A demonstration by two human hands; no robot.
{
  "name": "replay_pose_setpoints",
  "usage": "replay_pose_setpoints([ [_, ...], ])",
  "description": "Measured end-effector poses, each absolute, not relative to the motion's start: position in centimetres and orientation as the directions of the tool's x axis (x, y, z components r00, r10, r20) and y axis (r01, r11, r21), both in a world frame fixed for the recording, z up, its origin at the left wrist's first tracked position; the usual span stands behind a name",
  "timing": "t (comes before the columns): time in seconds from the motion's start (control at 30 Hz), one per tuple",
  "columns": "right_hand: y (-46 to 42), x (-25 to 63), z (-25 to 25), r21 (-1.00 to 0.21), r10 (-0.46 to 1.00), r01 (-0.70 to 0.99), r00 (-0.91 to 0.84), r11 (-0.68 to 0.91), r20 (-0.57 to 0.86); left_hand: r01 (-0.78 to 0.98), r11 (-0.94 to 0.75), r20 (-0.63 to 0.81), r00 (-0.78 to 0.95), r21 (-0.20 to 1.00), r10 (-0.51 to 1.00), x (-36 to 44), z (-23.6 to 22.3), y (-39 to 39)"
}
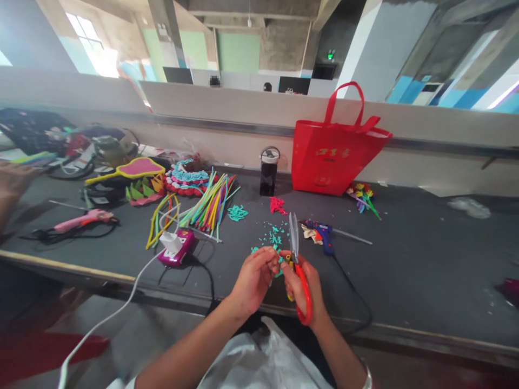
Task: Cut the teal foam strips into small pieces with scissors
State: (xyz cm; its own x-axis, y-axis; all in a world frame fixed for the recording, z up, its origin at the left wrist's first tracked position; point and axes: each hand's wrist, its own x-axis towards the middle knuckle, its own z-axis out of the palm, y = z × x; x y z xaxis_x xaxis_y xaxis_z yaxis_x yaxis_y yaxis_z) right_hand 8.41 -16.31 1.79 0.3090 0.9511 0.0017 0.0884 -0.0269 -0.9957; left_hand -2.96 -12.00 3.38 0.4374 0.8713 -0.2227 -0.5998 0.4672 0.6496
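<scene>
Your right hand [305, 286] is closed around the scissors [300, 270], its fingers wrapped at the red handles, with the blades pointing away from you over the table [413, 254] and standing close together. Your left hand [255, 278] has its fingertips drawn into a pinch just beside the right fingertips, where a green piece [280, 260] shows; it is too small to tell which fingers grip it. Yellow bits [288, 259] show by your right fingers, partly hidden. Both hands are just above the near edge [405, 328] of the table, with your forearms crossing it. Beyond your fingertips lie scattered green scraps [275, 236], then the red pile [277, 205], with the green pile [237, 213] to its left. The blue glue gun [325, 236] sits just right of the blades, its cord [357, 294] curving down to the near edge. To your left, the purple socket [177, 249] is near that edge, with the stems [211, 205] behind it. Farther back stand the bottle [268, 176] and the red bag [336, 156], both well apart from your hands. Bare tabletop spreads right of the glue gun, toward the plastic [469, 207] at the back.
</scene>
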Motion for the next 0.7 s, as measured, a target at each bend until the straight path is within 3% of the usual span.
replay_pose_setpoints([
  [0.13, -16.4, 8.1, 2.5, -0.993, 0.979, -0.110, 0.196, -0.042, -0.063, -0.543, 0.541, -0.257, 0.512, 0.642, 0.819, -3.5, 2.6, -12.7],
  [0.37, -17.0, 7.6, 2.4, -0.993, 0.990, -0.118, 0.136, -0.026, -0.042, -0.437, 0.584, -0.284, 0.578, 0.684, 0.765, -4.4, 2.5, -13.5],
  [0.43, -17.1, 7.7, 2.3, -0.994, 0.987, -0.107, 0.158, -0.027, -0.044, -0.376, 0.495, -0.266, 0.518, 0.783, 0.813, -4.7, 2.6, -13.6],
  [0.53, -17.1, 8.0, 2.0, -0.994, 0.982, -0.103, 0.179, -0.048, -0.066, -0.210, 0.211, -0.124, 0.362, 0.955, 0.924, -5.2, 2.7, -13.5],
  [0.7, -17.2, 7.7, 2.0, -0.994, 0.980, -0.090, 0.185, -0.057, -0.073, 0.040, -0.099, 0.078, 0.371, 0.994, 0.926, -5.5, 2.3, -13.4],
])
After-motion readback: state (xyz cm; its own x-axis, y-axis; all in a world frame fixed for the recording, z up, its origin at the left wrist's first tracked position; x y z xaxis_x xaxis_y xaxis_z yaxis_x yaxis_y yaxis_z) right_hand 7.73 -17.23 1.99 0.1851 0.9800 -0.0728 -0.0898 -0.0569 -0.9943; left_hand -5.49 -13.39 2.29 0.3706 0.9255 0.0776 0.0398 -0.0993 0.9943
